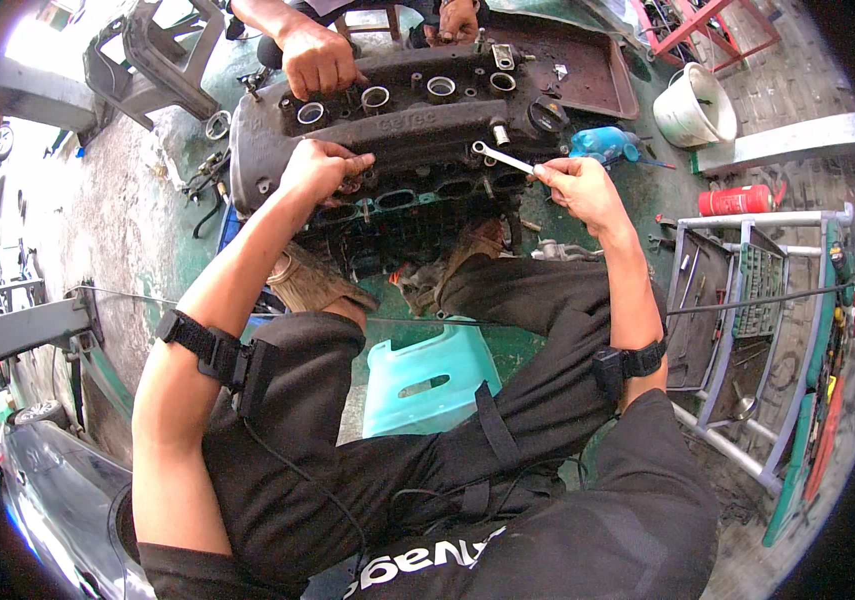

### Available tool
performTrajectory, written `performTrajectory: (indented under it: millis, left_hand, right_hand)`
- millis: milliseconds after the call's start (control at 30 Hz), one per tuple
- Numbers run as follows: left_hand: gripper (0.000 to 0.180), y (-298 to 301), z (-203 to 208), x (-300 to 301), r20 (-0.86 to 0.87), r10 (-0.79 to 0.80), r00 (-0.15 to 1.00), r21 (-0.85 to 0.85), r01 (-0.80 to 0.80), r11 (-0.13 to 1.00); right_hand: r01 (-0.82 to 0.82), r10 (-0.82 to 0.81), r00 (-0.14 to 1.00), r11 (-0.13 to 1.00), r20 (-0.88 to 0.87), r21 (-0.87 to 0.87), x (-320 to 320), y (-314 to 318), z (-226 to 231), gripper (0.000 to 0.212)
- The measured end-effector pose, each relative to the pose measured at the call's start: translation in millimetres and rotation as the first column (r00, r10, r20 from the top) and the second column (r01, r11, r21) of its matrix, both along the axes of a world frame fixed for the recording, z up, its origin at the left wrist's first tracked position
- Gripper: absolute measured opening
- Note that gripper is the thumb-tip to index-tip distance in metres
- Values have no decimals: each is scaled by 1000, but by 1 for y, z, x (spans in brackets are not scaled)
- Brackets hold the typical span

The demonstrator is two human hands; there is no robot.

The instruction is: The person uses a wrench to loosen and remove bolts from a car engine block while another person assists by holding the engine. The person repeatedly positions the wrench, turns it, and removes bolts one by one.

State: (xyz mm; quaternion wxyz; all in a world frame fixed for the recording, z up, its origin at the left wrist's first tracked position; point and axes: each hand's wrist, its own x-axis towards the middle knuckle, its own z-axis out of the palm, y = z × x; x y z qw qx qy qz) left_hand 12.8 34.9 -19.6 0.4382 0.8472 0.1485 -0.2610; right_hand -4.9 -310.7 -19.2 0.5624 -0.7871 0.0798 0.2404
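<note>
Two bare hands are reaching over a dark engine (382, 230) in the head view. The right hand (582, 190) is pinching a steel wrench (512, 160) by one end, its thumb and fingers closed on the shank, and the tool's ring end is pointing out to the left of those fingers. The left hand (322, 172) is resting at the near edge of the valve cover (397, 125), its fingers half curled; whether they are gripping anything small, I cannot tell. Just beyond that hand, a co-worker's hand (319, 58) is reaching down to the cover. Beyond the right hand, a blue object (597, 142) is lying; farther out to its right, a white bucket (685, 110) is standing and a red fire extinguisher (732, 201) is lying.
</note>
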Motion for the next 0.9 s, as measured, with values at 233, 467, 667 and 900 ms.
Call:
performTrajectory:
  millis: [233,467,667,900]
  left_hand:
    - [35,-3,2,-2,29,24,999,6,-25,1000]
    - [34,-2,3,-1,38,28,999,-6,-28,1000]
    - [34,-4,3,0,29,22,999,22,-23,999]
    - [40,-1,2,2,49,-26,998,55,23,998]
  right_hand:
    - [7,-7,1000,998,-4,-62,1,7,0,23]
    - [-53,206,897,929,-392,366,-15,30,-1,24]
    - [297,210,882,446,-422,844,-24,125,-37,22]
    - [287,290,877,321,-383,902,-25,114,-22,26]
